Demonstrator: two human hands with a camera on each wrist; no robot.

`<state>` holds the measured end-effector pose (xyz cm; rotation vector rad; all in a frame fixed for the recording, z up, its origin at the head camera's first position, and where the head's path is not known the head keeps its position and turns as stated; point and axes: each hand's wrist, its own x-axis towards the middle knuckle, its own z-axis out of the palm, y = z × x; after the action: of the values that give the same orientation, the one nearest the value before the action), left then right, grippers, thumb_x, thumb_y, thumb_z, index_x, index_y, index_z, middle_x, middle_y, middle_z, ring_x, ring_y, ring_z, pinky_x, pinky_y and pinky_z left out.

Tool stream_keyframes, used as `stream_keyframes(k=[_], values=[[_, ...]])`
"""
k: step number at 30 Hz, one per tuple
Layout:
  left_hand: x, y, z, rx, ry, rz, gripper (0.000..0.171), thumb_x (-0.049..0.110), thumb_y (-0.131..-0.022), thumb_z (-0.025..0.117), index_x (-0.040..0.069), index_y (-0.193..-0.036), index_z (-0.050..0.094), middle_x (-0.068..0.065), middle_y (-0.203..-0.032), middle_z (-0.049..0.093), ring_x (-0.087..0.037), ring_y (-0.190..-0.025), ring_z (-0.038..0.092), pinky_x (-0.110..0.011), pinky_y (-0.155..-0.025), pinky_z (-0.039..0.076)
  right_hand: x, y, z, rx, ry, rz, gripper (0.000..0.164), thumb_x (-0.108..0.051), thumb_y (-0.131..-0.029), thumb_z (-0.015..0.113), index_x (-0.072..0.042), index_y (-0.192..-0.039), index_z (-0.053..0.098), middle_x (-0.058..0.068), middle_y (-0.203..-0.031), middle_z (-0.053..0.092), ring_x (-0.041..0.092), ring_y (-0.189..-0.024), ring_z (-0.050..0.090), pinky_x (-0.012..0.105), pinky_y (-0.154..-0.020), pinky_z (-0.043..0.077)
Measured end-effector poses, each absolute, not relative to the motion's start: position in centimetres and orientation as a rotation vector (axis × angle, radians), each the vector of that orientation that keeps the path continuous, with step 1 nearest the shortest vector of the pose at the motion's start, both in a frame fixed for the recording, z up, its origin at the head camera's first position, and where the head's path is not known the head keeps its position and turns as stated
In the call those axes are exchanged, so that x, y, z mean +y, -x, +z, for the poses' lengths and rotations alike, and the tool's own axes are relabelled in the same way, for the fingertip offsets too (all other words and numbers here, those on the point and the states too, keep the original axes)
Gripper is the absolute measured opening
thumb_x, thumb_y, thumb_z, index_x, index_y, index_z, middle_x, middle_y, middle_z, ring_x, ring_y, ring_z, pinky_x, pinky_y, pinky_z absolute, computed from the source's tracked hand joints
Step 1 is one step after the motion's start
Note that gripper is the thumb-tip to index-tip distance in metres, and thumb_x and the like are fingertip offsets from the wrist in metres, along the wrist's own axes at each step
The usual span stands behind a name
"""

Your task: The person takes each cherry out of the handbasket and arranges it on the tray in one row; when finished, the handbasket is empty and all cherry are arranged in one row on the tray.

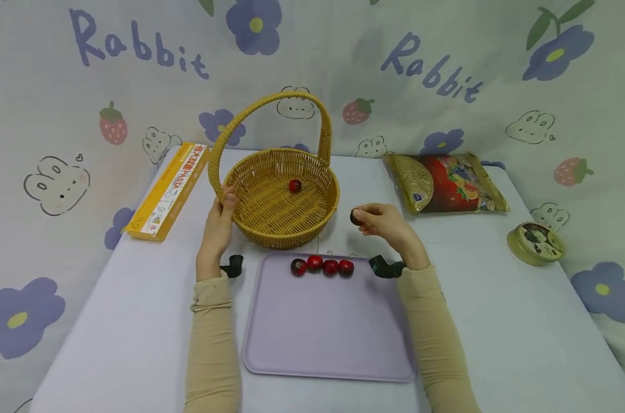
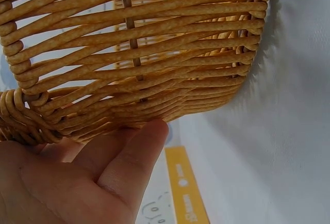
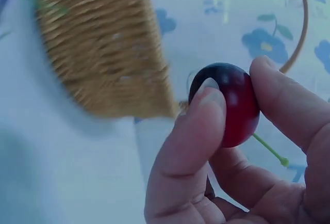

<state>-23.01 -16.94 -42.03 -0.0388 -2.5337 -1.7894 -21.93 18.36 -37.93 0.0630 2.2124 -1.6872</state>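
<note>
A woven wicker basket with a tall arched handle stands behind the tray. My left hand holds its left side near the handle's base, thumb at the rim; in the left wrist view the fingers lie against the outer weave. To the basket's right, my right hand pinches a dark red cherry between thumb and fingers, its green stem sticking out. Another cherry lies inside the basket. Several cherries sit in a row along the far edge of the lilac tray.
A yellow pasta box lies left of the basket. At the back right is a gold and red packet, and a round tin stands near the table's right edge. A printed cloth hangs behind the white table.
</note>
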Motion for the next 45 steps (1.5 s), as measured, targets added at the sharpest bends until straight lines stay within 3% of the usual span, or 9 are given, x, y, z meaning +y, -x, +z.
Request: stream_keyframes(k=[11,24,33,40,45], values=[[-17.4,23.0,-42.4,-2.500,0.028,-1.790,0.092,0.074,-0.091,0.025,0.007,-0.153,0.025,-0.017,-0.160,0.022,-0.038,-0.146,0.025,-0.056,-0.119,0.020,19.9,17.1,-42.1,2.428,-0.149,-1.360,0.040,-0.028,-0.095,0.064,0.004,-0.119,0.064,0.002,-0.087,0.066,0.009,-0.072,0.056,0.023,-0.065,0.048],[-17.2,22.8,-41.8,-2.508,0.031,-1.834,0.086,0.071,-0.092,0.026,0.012,-0.155,0.020,-0.017,-0.160,0.021,-0.037,-0.147,0.022,-0.056,-0.119,0.017,18.1,14.6,-42.7,2.702,-0.109,-1.172,0.030,-0.024,-0.088,0.074,-0.004,-0.109,0.069,0.016,-0.101,0.068,0.013,-0.064,0.058,0.024,-0.055,0.049],[-17.0,22.9,-41.4,-2.523,0.050,-1.833,0.082,0.067,-0.096,0.026,0.011,-0.156,0.019,-0.015,-0.161,0.017,-0.038,-0.147,0.021,-0.057,-0.119,0.017,18.2,14.1,-42.8,2.753,-0.100,-1.091,0.026,-0.025,-0.090,0.070,-0.006,-0.108,0.072,0.018,-0.110,0.065,0.021,-0.085,0.062,0.026,-0.064,0.049],[-16.9,22.8,-41.5,-2.521,0.049,-1.830,0.082,0.066,-0.096,0.026,0.011,-0.156,0.019,-0.015,-0.162,0.018,-0.038,-0.147,0.021,-0.057,-0.119,0.018,18.1,14.3,-42.6,2.727,-0.069,-1.024,0.031,-0.028,-0.088,0.072,-0.006,-0.109,0.070,0.011,-0.097,0.072,0.017,-0.079,0.063,0.026,-0.065,0.048],[-16.9,22.6,-41.7,-2.519,0.038,-1.851,0.082,0.067,-0.095,0.027,0.012,-0.156,0.019,-0.012,-0.162,0.016,-0.036,-0.148,0.020,-0.057,-0.119,0.017,18.3,14.7,-41.4,2.801,-0.092,-0.938,0.041,-0.035,-0.093,0.066,-0.004,-0.119,0.065,0.016,-0.105,0.070,0.025,-0.088,0.064,0.032,-0.071,0.049]])
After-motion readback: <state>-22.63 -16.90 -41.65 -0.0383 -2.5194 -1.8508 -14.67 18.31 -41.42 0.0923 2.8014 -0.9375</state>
